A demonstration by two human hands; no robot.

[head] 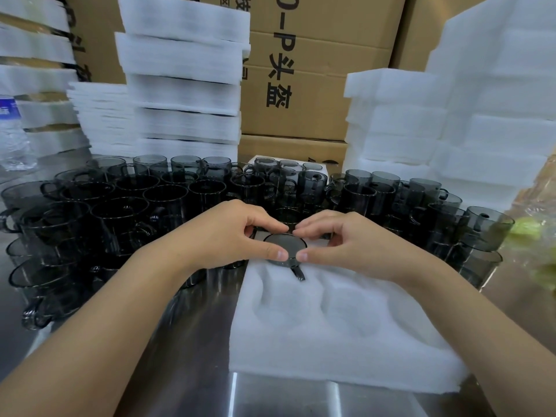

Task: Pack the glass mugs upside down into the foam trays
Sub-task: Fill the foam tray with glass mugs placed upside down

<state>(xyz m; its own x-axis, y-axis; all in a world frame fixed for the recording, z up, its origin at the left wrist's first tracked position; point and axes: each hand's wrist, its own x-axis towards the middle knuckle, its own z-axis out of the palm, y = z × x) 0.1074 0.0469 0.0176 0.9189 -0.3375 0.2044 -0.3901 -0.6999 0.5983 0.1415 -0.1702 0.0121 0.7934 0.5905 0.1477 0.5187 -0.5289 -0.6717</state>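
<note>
Mug (pixel 285 249) upside down in far left corner pocket of tray (pixel 331 341), handle pointing back at you. Your left hand (pixel 228 236) and right hand (pixel 346 245) both pinch its base, thumb and forefinger curled round rim from either side. Tray sits at table's (pixel 270 395) near edge. Loose mugs (pixel 120 206) crowd far side, foam stacks (pixel 186 85) behind.

**Steel table crowded with glass and foam**

The bare metal table (pixel 186 356) carries a white foam tray (pixel 331 326) at its near right. Dark glass mugs (pixel 120 212) stand rim-up to the left of the tray and behind it, packed close across the whole width. A plastic water bottle (pixel 13 136) stands at the far left. Behind the mugs rise the left foam stack (pixel 183 94) and the right foam stack (pixel 391 121).
</note>
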